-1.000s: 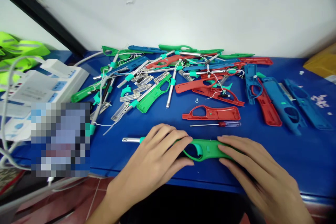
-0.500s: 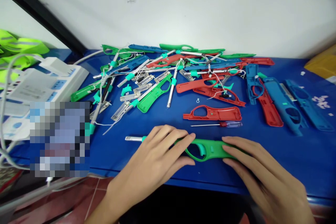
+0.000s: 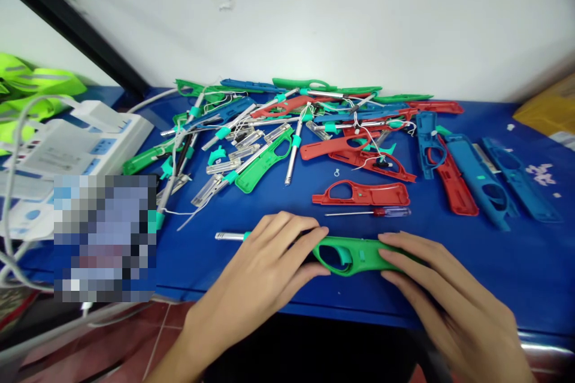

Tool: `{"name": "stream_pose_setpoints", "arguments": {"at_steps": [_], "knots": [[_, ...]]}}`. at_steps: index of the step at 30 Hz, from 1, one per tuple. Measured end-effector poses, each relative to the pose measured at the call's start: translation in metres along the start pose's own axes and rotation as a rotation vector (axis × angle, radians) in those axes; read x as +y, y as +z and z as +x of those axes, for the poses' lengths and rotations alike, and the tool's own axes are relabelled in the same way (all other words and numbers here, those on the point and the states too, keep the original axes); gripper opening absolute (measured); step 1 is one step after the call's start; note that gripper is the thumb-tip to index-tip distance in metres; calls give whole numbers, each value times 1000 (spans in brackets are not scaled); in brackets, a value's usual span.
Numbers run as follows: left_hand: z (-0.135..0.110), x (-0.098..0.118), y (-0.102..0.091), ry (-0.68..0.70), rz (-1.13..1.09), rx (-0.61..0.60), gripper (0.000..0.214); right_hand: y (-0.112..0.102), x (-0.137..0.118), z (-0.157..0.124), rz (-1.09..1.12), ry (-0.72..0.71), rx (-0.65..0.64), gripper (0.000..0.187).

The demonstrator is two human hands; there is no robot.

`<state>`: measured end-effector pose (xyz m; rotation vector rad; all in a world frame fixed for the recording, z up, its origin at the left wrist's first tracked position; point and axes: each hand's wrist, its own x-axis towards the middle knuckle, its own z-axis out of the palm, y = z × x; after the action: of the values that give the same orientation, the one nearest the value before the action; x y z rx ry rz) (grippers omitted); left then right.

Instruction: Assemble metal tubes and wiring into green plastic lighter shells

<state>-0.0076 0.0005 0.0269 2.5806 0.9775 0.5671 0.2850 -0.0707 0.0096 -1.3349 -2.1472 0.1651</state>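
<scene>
A green long-nosed gas lighter (image 3: 366, 254) lies across the front of the blue table, its metal tube pointing left. My left hand (image 3: 269, 263) is closed over the neck of the lighter, just left of the teal trigger (image 3: 345, 255). Around the handle's right end, my right hand (image 3: 440, 287) has its thumb and fingers closed. Both palms hide parts of the casing. Behind the lighter lie a small screwdriver (image 3: 392, 212) with a clear and red handle and a red casing half (image 3: 381, 193).
Across the back of the table (image 3: 269, 206) spreads a heap of metal tubes, wires, clear fuel tanks (image 3: 205, 188) and coloured casings. Blue casing halves (image 3: 476, 170) lie on the right. At left are a white power strip (image 3: 130, 137) with cables and a pixelated patch.
Both hands keep their grip on the lighter and have barely moved. The whole view has shifted slightly.
</scene>
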Motion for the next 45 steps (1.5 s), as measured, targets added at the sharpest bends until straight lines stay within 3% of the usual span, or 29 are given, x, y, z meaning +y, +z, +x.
{"name": "stream_pose_setpoints", "arguments": {"at_steps": [4,9,14,17,21,25,30,39,45], "knots": [[1,1,-1,1,0,7,37,-1,0,1,2,10,-8,38],[2,1,-3,-18,-28,5,53,-5,-3,2,67,24,-4,39],[0,0,-4,-62,-110,68,62,-8,-4,3,158,245,181,35],[5,2,-5,-25,-49,144,43,-8,-1,2,187,386,233,31],[20,6,-8,125,91,101,18,-7,4,1,319,501,250,30],[29,6,-8,162,150,50,15,-8,7,5,381,476,200,31],[26,7,-5,172,180,90,18,-9,5,13,313,408,118,28],[24,5,2,168,151,149,10,-8,5,13,304,365,91,27],[20,12,6,148,307,168,16,-8,4,14,300,350,70,26]]}}
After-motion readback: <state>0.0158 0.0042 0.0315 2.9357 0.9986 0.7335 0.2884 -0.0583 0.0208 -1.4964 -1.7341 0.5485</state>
